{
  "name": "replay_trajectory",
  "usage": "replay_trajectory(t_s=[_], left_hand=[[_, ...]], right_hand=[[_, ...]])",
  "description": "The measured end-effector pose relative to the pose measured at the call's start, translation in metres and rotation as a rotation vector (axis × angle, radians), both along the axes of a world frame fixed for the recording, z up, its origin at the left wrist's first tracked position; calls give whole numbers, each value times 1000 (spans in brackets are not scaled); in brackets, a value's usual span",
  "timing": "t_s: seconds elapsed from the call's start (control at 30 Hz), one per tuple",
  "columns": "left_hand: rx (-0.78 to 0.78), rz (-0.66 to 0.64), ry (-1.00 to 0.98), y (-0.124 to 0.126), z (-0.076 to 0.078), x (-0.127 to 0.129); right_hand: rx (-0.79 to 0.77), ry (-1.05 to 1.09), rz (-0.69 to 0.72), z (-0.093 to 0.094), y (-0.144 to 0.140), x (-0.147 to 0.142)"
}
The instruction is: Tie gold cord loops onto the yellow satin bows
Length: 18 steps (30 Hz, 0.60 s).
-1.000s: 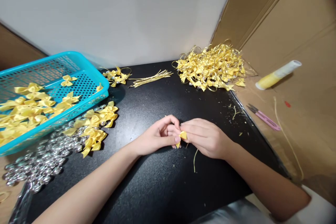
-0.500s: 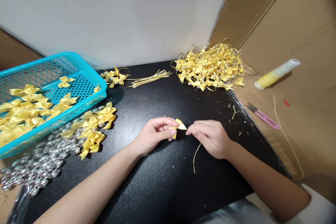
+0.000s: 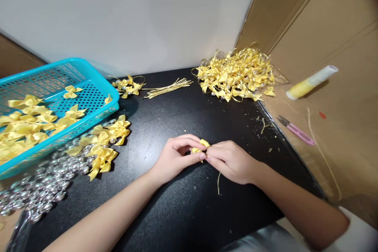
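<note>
A yellow satin ribbon bow (image 3: 204,143) is pinched between the thumb and fingers of my left hand (image 3: 175,157), above the black tabletop. From the other side, my right hand (image 3: 232,161) meets it with thumb and forefinger pressed together on the bow's edge. The fingertips of both hands nearly touch and cover much of the bow. Just below my right hand, a thin yellowish cord (image 3: 219,184) shows on the table, its upper end hidden by the hand.
A turquoise basket (image 3: 113,104) of yellow bows stands left, with silver bells (image 3: 47,189) and more bows (image 3: 102,157) beside it. Gold twist ties (image 3: 169,88) lie at the back, near a heap of finished bows (image 3: 236,73). Pink-handled snips (image 3: 298,132) and a tube (image 3: 313,82) are right.
My right hand has moved left, closing the gap to the bow. The bow has turned in my left fingers, which shifted slightly right. The cord on the table has stayed put.
</note>
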<state>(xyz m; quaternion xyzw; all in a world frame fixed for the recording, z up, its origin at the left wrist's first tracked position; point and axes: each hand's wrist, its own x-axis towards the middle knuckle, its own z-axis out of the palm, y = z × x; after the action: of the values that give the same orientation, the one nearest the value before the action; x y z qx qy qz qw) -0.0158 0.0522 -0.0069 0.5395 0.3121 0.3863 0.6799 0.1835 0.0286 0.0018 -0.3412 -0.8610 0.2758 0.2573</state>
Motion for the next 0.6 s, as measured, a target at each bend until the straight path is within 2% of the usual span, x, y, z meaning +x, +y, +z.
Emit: replay_trajectory(t_s=[0.17,0.33,0.43,0.5,0.6], left_hand=[[59,36,53,-1,2,1],[3,78,24,1,1,2],[-34,91,11,0,-2,1],[-55,118,14,0,-5,1],[-127,184,3,1,-8,0]], right_hand=[[-40,33,-34,0,-3,-2],[-97,253,-281,1,-7,-10],[-101,378,-373,1,-7,-13],[-194,469,-428,2,-6,-12],[-418,592,-525,1,-3,-9]])
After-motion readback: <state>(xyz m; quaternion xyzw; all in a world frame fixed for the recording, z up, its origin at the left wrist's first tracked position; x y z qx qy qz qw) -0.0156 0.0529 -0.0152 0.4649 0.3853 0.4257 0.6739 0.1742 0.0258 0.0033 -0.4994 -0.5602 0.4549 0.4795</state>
